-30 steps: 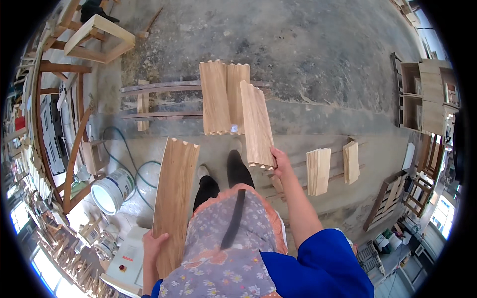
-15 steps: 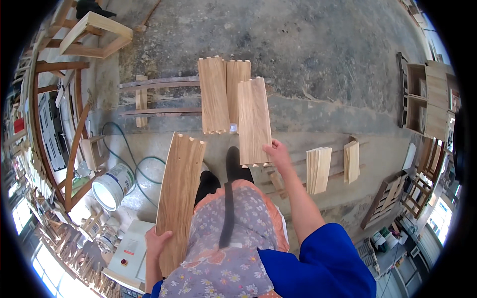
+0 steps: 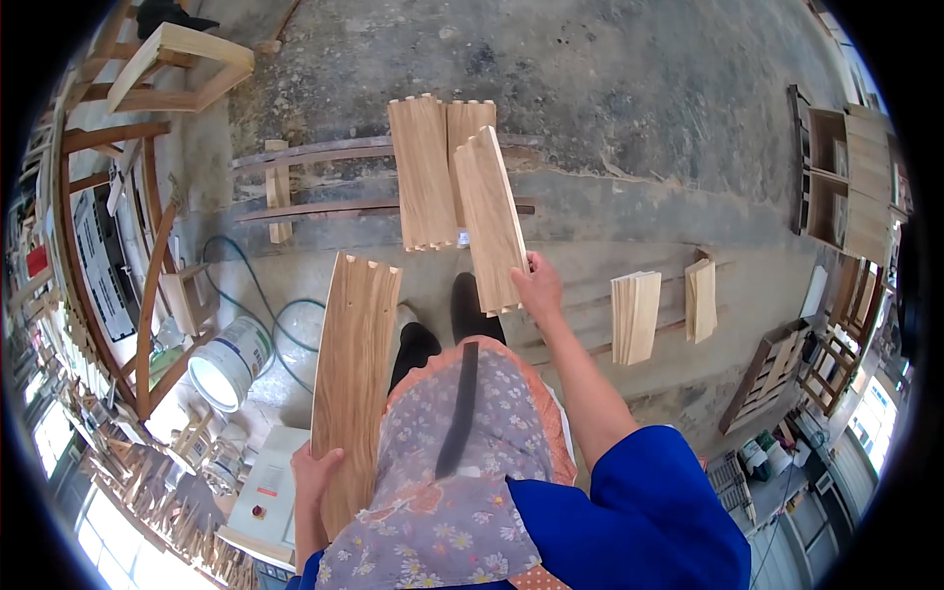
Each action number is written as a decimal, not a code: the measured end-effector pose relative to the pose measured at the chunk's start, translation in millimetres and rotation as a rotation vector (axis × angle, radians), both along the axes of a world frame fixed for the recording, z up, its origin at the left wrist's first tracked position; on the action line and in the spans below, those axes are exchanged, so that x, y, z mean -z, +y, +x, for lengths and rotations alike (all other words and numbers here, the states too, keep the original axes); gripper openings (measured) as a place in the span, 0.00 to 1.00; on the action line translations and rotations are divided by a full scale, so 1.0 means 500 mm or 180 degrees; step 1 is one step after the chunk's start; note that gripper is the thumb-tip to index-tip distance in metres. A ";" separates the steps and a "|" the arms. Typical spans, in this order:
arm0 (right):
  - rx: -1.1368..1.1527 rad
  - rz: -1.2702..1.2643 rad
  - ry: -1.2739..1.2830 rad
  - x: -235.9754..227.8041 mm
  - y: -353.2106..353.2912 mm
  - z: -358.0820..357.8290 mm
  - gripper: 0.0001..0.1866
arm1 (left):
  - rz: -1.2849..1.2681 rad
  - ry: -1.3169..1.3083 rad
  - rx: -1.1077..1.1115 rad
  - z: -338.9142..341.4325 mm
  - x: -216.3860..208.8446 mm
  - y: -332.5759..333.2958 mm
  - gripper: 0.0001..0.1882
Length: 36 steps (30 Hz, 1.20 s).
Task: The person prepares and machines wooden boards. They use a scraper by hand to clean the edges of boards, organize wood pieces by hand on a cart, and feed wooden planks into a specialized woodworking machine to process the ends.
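Ahead of your right grip (image 3: 538,289), its clasped board (image 3: 489,218) is extending; your left grip (image 3: 317,472) is clasping another board (image 3: 355,379). Both are likely handling stiffly, long edges suiting your hold.

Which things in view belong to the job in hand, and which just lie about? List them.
Apparently part of the job: left wooden board in the left fingers; right wooden board in the right fingers; floor boards.

Apparently just lying about: white bucket; green hose; open wooden frame.
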State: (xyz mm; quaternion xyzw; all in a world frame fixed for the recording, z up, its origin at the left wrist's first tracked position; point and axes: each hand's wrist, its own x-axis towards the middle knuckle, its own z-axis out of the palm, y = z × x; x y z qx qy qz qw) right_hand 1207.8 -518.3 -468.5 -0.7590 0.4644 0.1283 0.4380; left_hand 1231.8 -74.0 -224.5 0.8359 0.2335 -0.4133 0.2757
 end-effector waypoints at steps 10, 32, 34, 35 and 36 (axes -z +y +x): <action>0.0454 0.0153 -0.1007 -0.081 -0.052 0.009 0.19 | -0.0044 0.0041 0.0017 0.008 0.009 0.008 0.21; -0.2675 -0.0393 -0.0069 0.007 -0.251 0.534 0.24 | 0.0151 0.0500 -0.0235 -0.024 0.025 -0.029 0.21; -0.2783 -0.0562 -0.0198 0.048 -0.242 0.577 0.25 | 0.0240 0.0555 -0.0156 -0.019 0.025 -0.041 0.22; -0.2858 -0.0729 -0.0315 0.067 -0.237 0.595 0.26 | 0.0331 0.0622 -0.0046 -0.016 0.026 -0.048 0.22; -0.2892 -0.0711 -0.0331 0.093 -0.230 0.609 0.26 | 0.0347 0.0620 -0.0083 -0.020 0.027 -0.051 0.22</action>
